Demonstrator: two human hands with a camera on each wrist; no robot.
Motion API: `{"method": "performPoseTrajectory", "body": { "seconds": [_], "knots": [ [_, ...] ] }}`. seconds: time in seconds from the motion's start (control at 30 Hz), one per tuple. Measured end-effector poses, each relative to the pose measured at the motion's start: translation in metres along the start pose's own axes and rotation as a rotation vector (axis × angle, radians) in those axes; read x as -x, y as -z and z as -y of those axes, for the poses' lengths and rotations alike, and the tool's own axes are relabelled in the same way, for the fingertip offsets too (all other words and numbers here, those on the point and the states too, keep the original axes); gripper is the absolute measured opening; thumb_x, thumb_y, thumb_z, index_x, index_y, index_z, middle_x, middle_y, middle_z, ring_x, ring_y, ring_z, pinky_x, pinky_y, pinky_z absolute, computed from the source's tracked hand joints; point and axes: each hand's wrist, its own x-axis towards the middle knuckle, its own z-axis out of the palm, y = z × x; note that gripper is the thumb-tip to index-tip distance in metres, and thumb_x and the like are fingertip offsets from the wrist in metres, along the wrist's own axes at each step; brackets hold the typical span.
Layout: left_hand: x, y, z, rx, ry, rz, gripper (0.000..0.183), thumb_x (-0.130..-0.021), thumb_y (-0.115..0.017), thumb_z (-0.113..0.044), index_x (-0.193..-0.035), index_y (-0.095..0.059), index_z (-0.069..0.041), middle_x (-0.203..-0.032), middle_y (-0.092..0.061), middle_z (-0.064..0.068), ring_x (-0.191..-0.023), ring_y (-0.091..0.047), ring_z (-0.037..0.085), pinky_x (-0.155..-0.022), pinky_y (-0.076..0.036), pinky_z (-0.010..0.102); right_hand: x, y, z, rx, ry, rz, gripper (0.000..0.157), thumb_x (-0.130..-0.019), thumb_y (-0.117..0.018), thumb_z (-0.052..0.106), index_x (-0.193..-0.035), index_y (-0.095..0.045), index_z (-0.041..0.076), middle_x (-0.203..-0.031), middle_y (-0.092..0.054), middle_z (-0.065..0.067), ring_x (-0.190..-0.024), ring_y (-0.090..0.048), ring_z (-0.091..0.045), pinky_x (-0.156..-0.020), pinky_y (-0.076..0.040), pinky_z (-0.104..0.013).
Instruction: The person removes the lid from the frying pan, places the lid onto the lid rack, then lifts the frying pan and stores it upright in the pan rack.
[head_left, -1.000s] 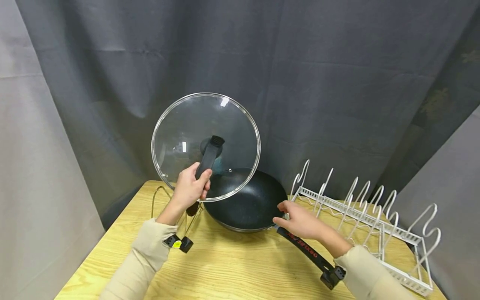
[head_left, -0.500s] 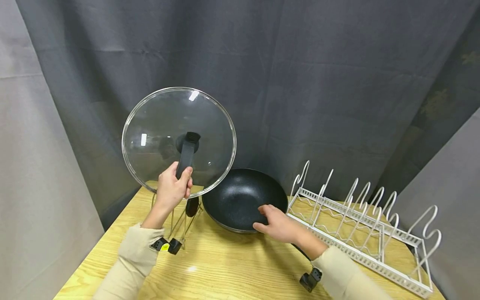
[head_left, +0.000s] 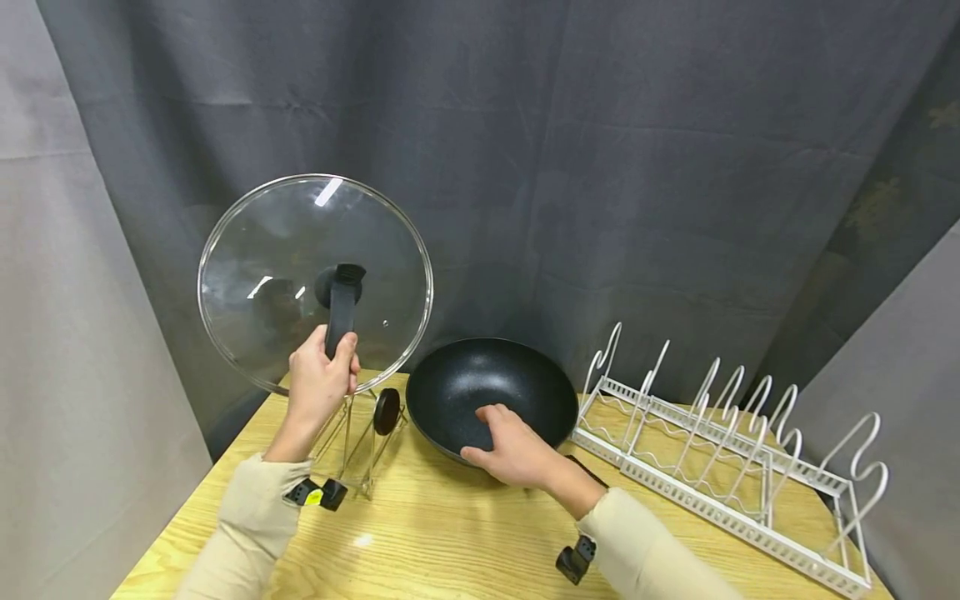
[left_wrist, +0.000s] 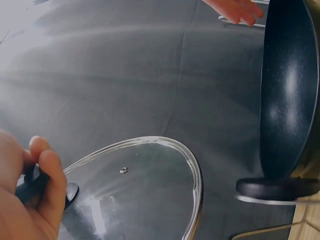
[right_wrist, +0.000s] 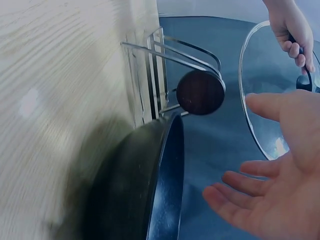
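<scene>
My left hand (head_left: 321, 379) grips the black handle (head_left: 342, 312) of a large round glass lid (head_left: 390, 258). The lid stands nearly upright in the air at the left, its metal rim facing me in full. In the head view my right hand (head_left: 517, 454) hovers over the near rim of a black wok (head_left: 450, 383), fingers loosely spread and holding nothing. The right wrist view shows that hand's palm (right_wrist: 285, 195) beside the wok's wall (right_wrist: 125, 185). Most of the wok's handle is hidden behind the right forearm.
Left of the wok stands a small metal wire rack (head_left: 347, 442) with a dark round disc (head_left: 387, 411) on it. A long white rack (head_left: 712, 495) with several upright wire dividers lies on the right. Everything rests on a wooden table (head_left: 420, 550) before grey curtains (head_left: 637, 183).
The left hand has carried the lid leftward, away from over the wok, uncovering the wire rack's disc. My right hand has moved left from the wok's handle to its near rim.
</scene>
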Motion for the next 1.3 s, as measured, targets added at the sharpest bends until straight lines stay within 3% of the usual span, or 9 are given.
{"method": "performPoseTrajectory", "body": {
  "seconds": [0.4, 0.83, 1.0, 1.3],
  "knots": [
    [-0.002, 0.008, 0.015, -0.150, -0.011, -0.096, 0.018, -0.096, -0.056, -0.019, -0.086, -0.054, -0.004, -0.057, -0.059, 0.007, -0.033, -0.051, 0.012, -0.034, -0.040, 0.022, -0.017, -0.019, 0.008, 0.019, -0.008, 0.007, 0.058, -0.091, -0.061, 0.038, -0.130, -0.046, -0.002, -0.126, -0.050, -0.015, -0.114, -0.051, -0.028, -0.093, -0.044, -0.042],
    [0.002, 0.011, 0.024, -0.319, 0.007, -0.110, 0.018, -0.096, -0.055, -0.020, -0.086, -0.055, -0.005, -0.058, -0.061, 0.005, -0.037, -0.053, 0.007, -0.036, -0.039, 0.023, -0.038, -0.038, 0.021, 0.024, 0.002, -0.091, 0.061, -0.092, -0.061, 0.036, -0.138, -0.041, 0.001, -0.133, -0.047, -0.015, -0.119, -0.049, -0.027, -0.097, -0.042, -0.041],
    [0.005, 0.008, 0.029, -0.354, 0.025, -0.097, 0.019, -0.096, -0.055, -0.021, -0.087, -0.055, -0.004, -0.060, -0.064, 0.008, -0.038, -0.054, 0.006, -0.041, -0.040, 0.026, -0.047, -0.045, 0.021, 0.067, -0.009, -0.090, 0.065, -0.092, -0.060, 0.037, -0.142, -0.036, 0.003, -0.138, -0.043, -0.015, -0.124, -0.046, -0.028, -0.100, -0.040, -0.042],
    [0.010, 0.012, 0.036, -0.432, 0.019, -0.110, 0.019, -0.096, -0.054, -0.020, -0.084, -0.055, -0.005, -0.058, -0.062, 0.003, -0.045, -0.056, 0.016, -0.051, -0.043, 0.036, -0.065, -0.060, 0.028, 0.053, -0.002, -0.066, 0.065, -0.094, -0.058, 0.036, -0.146, -0.031, 0.006, -0.144, -0.036, -0.015, -0.127, -0.042, -0.031, -0.102, -0.037, -0.043]
  ]
}}
